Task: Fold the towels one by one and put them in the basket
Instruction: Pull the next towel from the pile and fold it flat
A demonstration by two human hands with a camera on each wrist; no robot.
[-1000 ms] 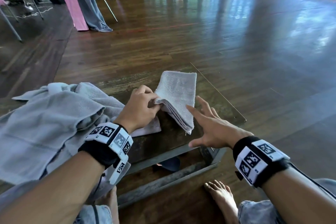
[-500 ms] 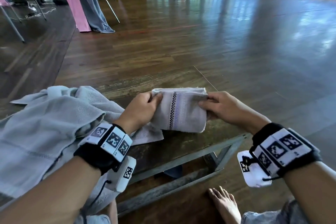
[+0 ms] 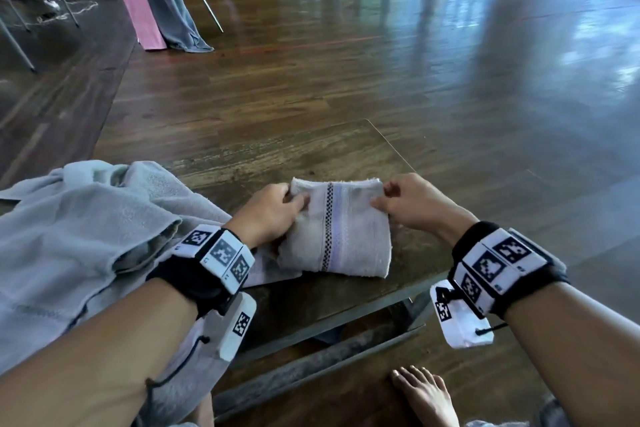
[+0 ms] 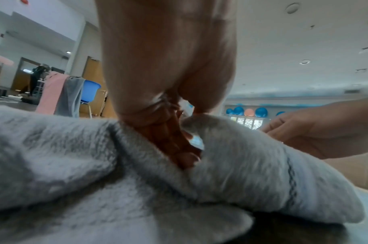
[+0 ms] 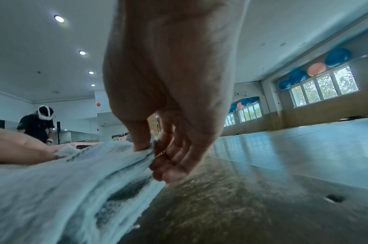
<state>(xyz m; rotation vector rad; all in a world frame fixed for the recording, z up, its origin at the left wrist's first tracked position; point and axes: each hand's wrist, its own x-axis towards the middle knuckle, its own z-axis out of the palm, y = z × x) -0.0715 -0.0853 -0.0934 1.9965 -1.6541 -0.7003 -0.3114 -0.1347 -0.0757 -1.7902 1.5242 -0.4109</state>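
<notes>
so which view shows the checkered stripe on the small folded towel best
The head view: the dark checkered stripe runs whole down the small folded grey towel, between the left hand and right hand. The left wrist view shows a blurred stretch of it at the right; the right wrist view only a smeared scrap near the far edge.

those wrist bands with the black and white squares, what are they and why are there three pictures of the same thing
No machine here: a person folds towels with bare hands. The wrist bands carry printed marker squares and small cameras. One picture comes from a camera on the head, looking down; the other two look along each hand from the wrists.

On the low wooden table lies a small folded towel with a checkered stripe. The left hand pinches its left edge, and the right hand pinches its right edge; the right wrist view shows that grip closely. A pile of grey towels lies to the left. No basket appears in any view.
</notes>
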